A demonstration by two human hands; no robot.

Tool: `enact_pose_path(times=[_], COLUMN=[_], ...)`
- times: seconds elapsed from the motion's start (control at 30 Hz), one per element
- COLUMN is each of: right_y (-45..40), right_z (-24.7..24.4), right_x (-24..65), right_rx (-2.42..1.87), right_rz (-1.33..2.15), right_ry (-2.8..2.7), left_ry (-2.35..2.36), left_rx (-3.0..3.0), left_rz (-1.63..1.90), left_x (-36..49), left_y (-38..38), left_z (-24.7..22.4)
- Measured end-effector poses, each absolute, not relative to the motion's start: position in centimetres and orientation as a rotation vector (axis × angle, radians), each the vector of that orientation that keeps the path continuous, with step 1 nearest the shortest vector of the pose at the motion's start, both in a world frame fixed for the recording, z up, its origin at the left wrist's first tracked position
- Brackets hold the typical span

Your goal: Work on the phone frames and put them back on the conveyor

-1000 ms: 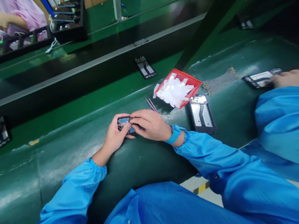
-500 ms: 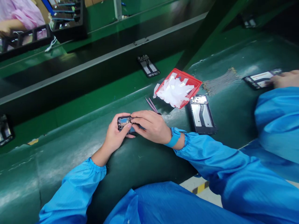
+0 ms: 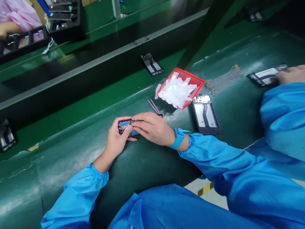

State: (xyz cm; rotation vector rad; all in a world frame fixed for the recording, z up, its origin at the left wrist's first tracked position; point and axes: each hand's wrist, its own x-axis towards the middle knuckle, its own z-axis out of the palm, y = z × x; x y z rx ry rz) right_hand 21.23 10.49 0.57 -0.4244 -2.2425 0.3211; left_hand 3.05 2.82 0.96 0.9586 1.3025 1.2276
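The left hand (image 3: pixel 116 136) has its grip closed on an opened phone (image 3: pixel 124 124), the thumb lying across the top face and the fingers behind the far and near edges. The right hand (image 3: pixel 156 128) comes in from 3 o'clock, its fingertips bunched narrowly over the phone's near-right part; I cannot tell whether they pinch a small piece or only press on the phone, since the fingers hide that spot. A blue band (image 3: pixel 177 140) circles the right wrist. Taking the held phone as the clock's centre, a pair of tweezers (image 3: pixel 154 106) lies on the green counter (image 3: pixel 147 165) at 2 o'clock, just beyond the right hand. Farther out at 2 o'clock is a red tray (image 3: pixel 199 83) heaped with white strips (image 3: pixel 177 90). Near 3 o'clock, just beside the tray, a second phone (image 3: pixel 206 114) lies open on the counter, and between 2 and 3 o'clock a fan of thin wires (image 3: pixel 225 79) is spread past the tray. Still farther that way, another person's hand (image 3: pixel 292 74) touches a third phone (image 3: pixel 264 76). At 1 o'clock a fourth phone (image 3: pixel 152 65) rests on the green strip (image 3: pixel 100 98) behind the counter, and at 9 o'clock, well apart, a fifth phone (image 3: pixel 7 136) lies on that same strip. Toward 10 o'clock, across the divider, a pink sleeve (image 3: pixel 22 14) shows behind black trays (image 3: pixel 30 39).
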Motion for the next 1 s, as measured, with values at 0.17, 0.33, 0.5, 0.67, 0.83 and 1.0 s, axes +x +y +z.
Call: enact_pose_path(times=[0.17,0.33,0.5,0.67,0.83,1.0], right_y=[10.5,10.4,10.2,10.1,10.0,10.1], right_z=[0.6,0.4,0.6,0.7,0.9,1.5], right_x=[21.1,21.0,20.8,20.8,20.5,20.4], right_rx=[-0.455,-0.420,-0.522,-0.546,-0.538,-0.675], right_rz=[0.345,0.338,0.370,0.355,0.522,0.572], right_ry=[-2.237,-2.209,-2.207,-2.233,-2.215,-2.107], left_ry=[1.351,1.415,1.423,1.358,1.538,1.555], left_rx=[0.989,0.981,1.038,1.026,1.072,1.142], left_rz=[1.224,1.228,1.230,1.208,1.247,1.273], left_x=[3.1,3.3,3.4,3.0,3.0,3.0], left_y=[2.9,2.9,2.9,3.0,3.2,3.4], left_z=[1.2,1.5,1.6,1.4,1.7,1.4])
